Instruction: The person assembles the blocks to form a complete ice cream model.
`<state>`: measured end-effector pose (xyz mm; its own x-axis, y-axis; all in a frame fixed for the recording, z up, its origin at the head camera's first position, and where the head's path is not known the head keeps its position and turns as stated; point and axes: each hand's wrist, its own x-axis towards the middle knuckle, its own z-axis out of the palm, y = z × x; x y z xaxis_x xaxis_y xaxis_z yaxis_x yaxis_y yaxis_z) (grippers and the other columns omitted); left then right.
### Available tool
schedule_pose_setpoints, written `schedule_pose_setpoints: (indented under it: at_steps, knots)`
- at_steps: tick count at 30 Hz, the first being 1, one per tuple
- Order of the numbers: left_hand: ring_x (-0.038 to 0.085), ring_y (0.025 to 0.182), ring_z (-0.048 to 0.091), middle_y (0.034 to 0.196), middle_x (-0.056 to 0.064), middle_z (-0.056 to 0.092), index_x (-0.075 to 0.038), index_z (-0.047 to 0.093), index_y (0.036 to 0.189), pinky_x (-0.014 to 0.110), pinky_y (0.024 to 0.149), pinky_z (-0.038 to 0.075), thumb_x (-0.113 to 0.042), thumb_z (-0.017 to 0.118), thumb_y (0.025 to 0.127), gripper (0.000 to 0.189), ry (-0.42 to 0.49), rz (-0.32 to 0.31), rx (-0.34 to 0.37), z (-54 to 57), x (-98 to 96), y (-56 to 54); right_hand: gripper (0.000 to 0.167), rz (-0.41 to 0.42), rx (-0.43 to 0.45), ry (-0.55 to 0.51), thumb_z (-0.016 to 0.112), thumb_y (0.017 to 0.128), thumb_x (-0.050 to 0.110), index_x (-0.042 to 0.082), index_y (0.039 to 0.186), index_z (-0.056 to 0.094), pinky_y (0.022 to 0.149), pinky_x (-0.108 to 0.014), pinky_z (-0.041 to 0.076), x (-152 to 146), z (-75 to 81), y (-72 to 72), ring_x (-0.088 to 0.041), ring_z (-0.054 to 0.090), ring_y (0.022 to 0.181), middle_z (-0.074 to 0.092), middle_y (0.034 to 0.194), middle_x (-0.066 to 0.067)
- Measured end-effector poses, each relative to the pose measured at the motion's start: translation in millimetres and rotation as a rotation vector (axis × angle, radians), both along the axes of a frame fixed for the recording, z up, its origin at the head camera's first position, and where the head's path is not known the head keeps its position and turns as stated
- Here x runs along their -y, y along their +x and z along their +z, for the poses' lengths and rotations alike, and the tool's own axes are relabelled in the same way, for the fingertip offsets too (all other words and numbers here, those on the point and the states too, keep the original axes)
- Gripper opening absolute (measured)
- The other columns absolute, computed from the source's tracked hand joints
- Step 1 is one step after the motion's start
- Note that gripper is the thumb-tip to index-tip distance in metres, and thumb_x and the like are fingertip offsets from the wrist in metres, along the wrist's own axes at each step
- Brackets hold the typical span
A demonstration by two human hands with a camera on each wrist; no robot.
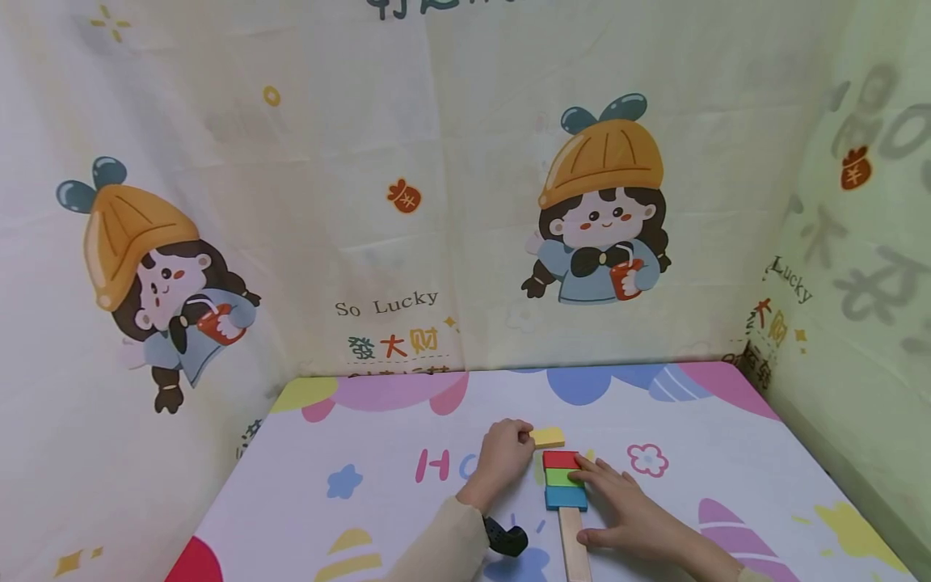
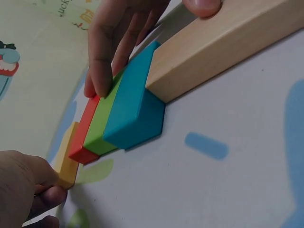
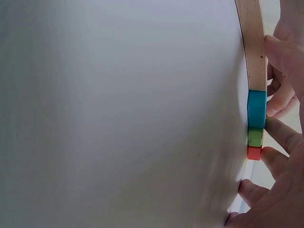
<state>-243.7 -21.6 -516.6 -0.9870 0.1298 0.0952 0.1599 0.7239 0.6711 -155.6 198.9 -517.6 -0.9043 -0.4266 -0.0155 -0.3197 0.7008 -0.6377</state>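
My left hand (image 1: 503, 455) pinches the left end of a yellow block (image 1: 549, 437), low over the table just beyond a red block (image 1: 558, 459). Behind the red one, toward me, a green block (image 1: 560, 478) and a blue block (image 1: 564, 498) lie flush in a row. A long plain wooden block (image 1: 575, 543) continues the line from the blue one. Along the row's right side lies my right hand (image 1: 624, 508), its extended fingertips touching the red and green blocks. Its thumb rests at the wooden block, as the left wrist view shows near the wood's upper edge (image 2: 216, 19).
The tabletop (image 1: 291, 501) has a white cover printed with colourful shapes and letters. Behind it and at both sides hang cloth walls (image 1: 465, 242) with cartoon figures. A black strap piece (image 1: 507, 537) sits at my left wrist.
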Motion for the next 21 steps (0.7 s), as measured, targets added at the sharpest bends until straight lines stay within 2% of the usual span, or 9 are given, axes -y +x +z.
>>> schedule_pose_setpoints:
  at_steps: [9, 15, 19, 21]
  knots:
    - [0.01, 0.083, 0.048, 0.091, -0.005, 0.062, -0.011, 0.078, 0.116, 0.025, 0.072, 0.045, -0.016, 0.071, 0.095, 0.023, -0.066, -0.048, -0.008, -2.0, -9.7, 2.9, 0.086, 0.001, 0.001, 0.002, 0.083, 0.077, 0.059, 0.019, 0.148, 0.055, 0.113, -0.08, 0.014, 1, -1.2, -0.4, -0.051, 0.023, 0.152, 0.037, 0.166, -0.012]
    - [0.012, 0.089, 0.054, 0.105, 0.001, 0.068, -0.012, 0.076, 0.125, 0.029, 0.08, 0.052, -0.016, 0.068, 0.098, 0.029, -0.083, -0.068, 0.004, 2.1, -10.9, 8.6, 0.087, -0.016, 0.019, 0.012, 0.084, 0.075, 0.058, 0.02, 0.148, 0.054, 0.113, -0.08, 0.012, 2, 0.5, 0.0, -0.051, 0.023, 0.153, 0.036, 0.166, -0.01]
    - [0.016, 0.094, 0.06, 0.113, 0.006, 0.07, -0.009, 0.07, 0.133, 0.033, 0.083, 0.054, -0.016, 0.064, 0.101, 0.034, -0.091, -0.098, -0.019, 4.6, -9.5, 13.7, 0.084, -0.016, 0.022, 0.008, 0.085, 0.076, 0.056, 0.021, 0.147, 0.056, 0.113, -0.08, 0.013, 0, 1.8, 1.4, -0.051, 0.024, 0.152, 0.036, 0.167, -0.01]
    - [0.018, 0.097, 0.062, 0.117, 0.007, 0.07, -0.008, 0.067, 0.137, 0.035, 0.085, 0.054, -0.018, 0.062, 0.102, 0.037, -0.1, -0.119, -0.031, 5.6, -7.1, 19.5, 0.077, -0.017, 0.02, -0.01, 0.084, 0.078, 0.053, 0.023, 0.144, 0.058, 0.112, -0.078, 0.02, -1, 3.7, 3.1, -0.051, 0.028, 0.151, 0.036, 0.166, -0.012]
